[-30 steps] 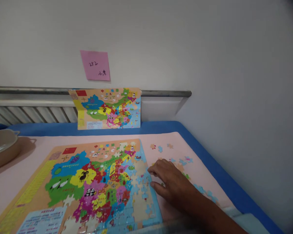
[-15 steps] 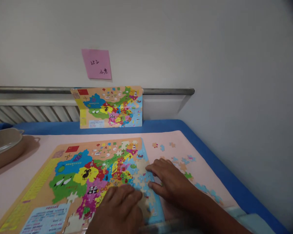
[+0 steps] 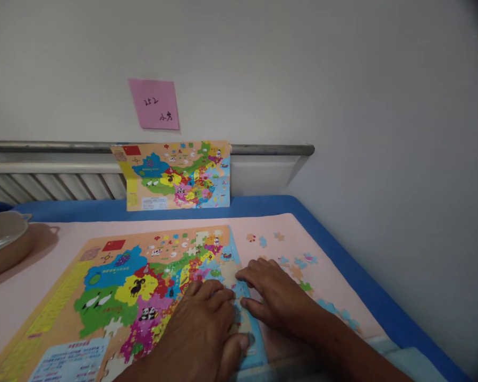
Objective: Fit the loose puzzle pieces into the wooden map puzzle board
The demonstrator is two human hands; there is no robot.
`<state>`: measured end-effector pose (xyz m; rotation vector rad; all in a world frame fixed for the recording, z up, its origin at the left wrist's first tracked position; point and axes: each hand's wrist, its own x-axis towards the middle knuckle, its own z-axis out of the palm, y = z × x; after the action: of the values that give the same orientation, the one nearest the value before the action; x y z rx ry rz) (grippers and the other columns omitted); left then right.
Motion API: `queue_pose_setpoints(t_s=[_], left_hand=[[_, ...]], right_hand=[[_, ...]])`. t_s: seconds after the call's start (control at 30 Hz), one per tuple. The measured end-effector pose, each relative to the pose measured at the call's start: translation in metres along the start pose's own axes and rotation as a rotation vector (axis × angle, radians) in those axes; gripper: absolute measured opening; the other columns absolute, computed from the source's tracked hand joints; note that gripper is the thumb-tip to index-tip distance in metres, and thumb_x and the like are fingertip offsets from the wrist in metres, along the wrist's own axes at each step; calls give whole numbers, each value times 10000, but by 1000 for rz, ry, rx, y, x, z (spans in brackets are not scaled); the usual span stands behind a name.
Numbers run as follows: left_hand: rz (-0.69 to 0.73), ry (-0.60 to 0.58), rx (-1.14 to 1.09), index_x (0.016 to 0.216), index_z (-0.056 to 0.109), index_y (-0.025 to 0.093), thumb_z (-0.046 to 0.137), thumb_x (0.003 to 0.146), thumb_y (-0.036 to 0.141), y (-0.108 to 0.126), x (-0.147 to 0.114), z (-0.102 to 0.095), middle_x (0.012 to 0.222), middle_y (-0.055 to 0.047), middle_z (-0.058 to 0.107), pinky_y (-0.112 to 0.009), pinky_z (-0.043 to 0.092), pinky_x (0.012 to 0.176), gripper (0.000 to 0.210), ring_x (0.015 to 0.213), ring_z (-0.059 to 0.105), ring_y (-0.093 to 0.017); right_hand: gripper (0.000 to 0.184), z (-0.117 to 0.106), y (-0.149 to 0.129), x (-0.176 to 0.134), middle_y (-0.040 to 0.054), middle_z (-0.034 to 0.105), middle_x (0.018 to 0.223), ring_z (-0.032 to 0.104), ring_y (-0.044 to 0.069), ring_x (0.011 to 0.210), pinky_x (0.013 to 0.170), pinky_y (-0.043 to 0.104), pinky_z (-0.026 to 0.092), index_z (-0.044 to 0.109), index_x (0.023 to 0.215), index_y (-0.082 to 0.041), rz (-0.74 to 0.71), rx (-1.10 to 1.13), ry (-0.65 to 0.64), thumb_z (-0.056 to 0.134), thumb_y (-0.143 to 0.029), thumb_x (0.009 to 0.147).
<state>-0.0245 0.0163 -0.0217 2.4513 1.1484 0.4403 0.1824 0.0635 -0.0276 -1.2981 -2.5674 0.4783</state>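
Note:
A colourful jigsaw puzzle map (image 3: pixel 99 281) lies flat in its board, with several pale gaps among the pieces, mostly along its right side, at the top and near the bottom. Spread over the lower right of the map is my left hand (image 3: pixel 207 323); its fingertips touch the pieces and its thumb stands apart. My right hand (image 3: pixel 273 292) rests at the board's light-blue right edge, fingers bent, thumb parted from the index finger, with no piece visible between them. Whatever lies under both palms is hidden.
Loose puzzle pieces (image 3: pixel 298 271) are scattered on the pink mat (image 3: pixel 269 225) to the right. A folded reference map (image 3: pixel 175 178) leans upright against the rail (image 3: pixel 271 150) at the back. A beige dish (image 3: pixel 8 241) stands at far left. A pink note (image 3: pixel 154 104) is on the wall.
My left hand has moved forward and slightly right over the map, its thumb now showing apart from the fingers. My right hand has stayed nearly in place. The view has shifted slightly.

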Motion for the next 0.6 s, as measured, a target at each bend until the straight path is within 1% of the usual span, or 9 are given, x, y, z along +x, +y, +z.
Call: queue_pose_setpoints(t_s=[0.1, 0.23, 0.37, 0.6], left_hand=[[-11, -4, -5, 954, 620, 141, 608, 821, 247, -2, 0, 5, 1130, -85, 653, -612, 359, 967, 170, 1090, 512, -320], [-15, -1, -8, 986, 615, 157, 604, 810, 240, -3, 0, 8, 1207, -69, 632, -600, 340, 990, 194, 1120, 494, -310], [-24, -11, 3, 955, 615, 160, 599, 825, 259, -3, 0, 8, 1167, -81, 639, -600, 370, 963, 164, 1090, 508, -319], [-25, 3, 0, 967, 620, 159, 591, 825, 255, -1, 0, 7, 1187, -82, 633, -610, 376, 963, 174, 1100, 509, -319]], right_hand=[[268, 2, 2, 0, 56, 635, 1009, 536, 241, 979, 912, 399, 336, 642, 1087, -221, -3, -10, 11, 679, -273, 827], [235, 3, 3, 1, 48, 633, 1000, 536, 235, 973, 909, 392, 333, 640, 1061, -226, -21, -17, 18, 670, -278, 833], [235, 1, 0, 2, 53, 637, 1011, 534, 237, 974, 908, 398, 331, 643, 1053, -220, -12, -12, -2, 670, -272, 825], [224, 0, -3, 6, 61, 643, 993, 529, 238, 945, 893, 402, 327, 633, 1016, -193, -2, -23, -27, 671, -225, 797]])
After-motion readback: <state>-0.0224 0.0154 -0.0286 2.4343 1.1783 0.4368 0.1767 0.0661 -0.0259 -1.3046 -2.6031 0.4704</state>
